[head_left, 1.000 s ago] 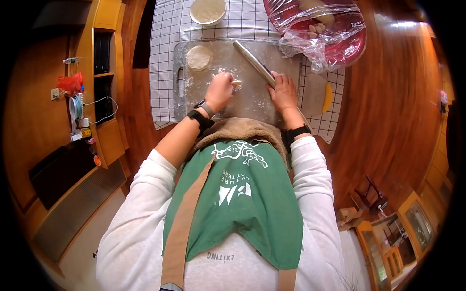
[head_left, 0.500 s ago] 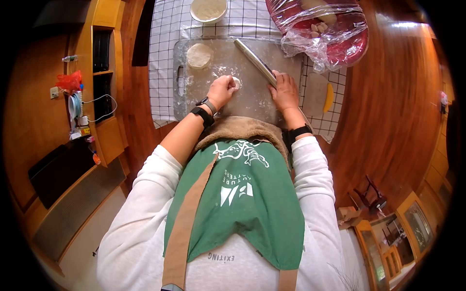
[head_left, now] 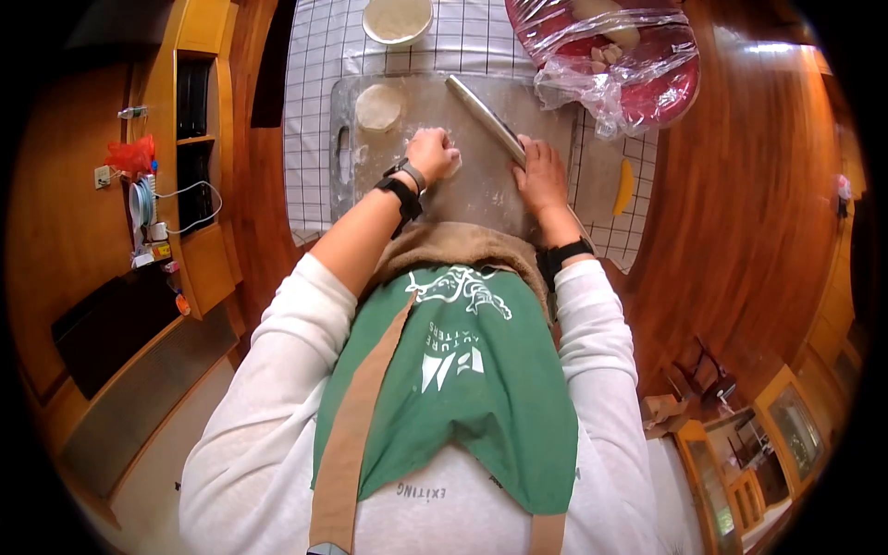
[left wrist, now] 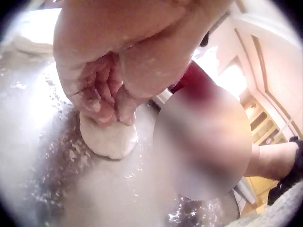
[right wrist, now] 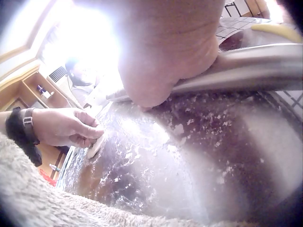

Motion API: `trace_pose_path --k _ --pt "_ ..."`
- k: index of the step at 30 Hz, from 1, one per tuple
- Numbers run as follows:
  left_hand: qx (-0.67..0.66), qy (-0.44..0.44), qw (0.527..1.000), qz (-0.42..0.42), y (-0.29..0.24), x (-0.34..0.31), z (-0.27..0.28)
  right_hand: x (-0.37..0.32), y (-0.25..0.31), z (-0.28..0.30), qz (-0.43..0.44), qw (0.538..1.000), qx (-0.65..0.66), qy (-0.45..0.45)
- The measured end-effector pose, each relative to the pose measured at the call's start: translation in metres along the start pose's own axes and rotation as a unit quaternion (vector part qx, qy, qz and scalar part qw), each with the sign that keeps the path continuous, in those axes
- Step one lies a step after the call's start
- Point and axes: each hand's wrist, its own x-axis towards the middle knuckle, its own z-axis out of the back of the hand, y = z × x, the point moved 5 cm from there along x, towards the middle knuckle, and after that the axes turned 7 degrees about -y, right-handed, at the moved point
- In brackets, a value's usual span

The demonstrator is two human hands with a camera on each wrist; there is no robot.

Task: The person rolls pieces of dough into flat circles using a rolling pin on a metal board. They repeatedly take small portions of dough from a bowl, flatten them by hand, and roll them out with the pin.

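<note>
Left hand (head_left: 431, 155) pinching dough disc (left wrist: 111, 143), tilted below fingertips (left wrist: 105, 118), right hand (head_left: 543, 178) loose on rolling pin (head_left: 485, 118)

This looks like a home, with wooden floorboards (head_left: 721, 203), a wooden cabinet (head_left: 208, 268) and a checked tablecloth (head_left: 310, 139).

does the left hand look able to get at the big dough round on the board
Probably yes: nothing visible stands between the left hand and the big dough round, though that hand would likely first have to let go of the small dough disc it pinches.

Smooth, glossy metal rolling pin (head_left: 482, 116)
</note>
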Motion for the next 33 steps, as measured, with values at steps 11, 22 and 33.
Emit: trace_pose_path --k 11,22,33 --pt "-0.043 -0.001 0.999 0.001 0.012 -0.034 0.012 -0.002 -0.002 -0.003 0.009 1.000 0.011 -0.007" --pt "-0.202 -0.056 0.976 -0.063 0.002 -0.048 0.023 -0.022 0.003 0.014 0.071 0.993 0.091 0.006" --pt "0.190 -0.168 0.964 -0.081 0.024 -0.081 0.025 -0.040 0.051 -0.014 0.208 0.969 0.052 0.120"
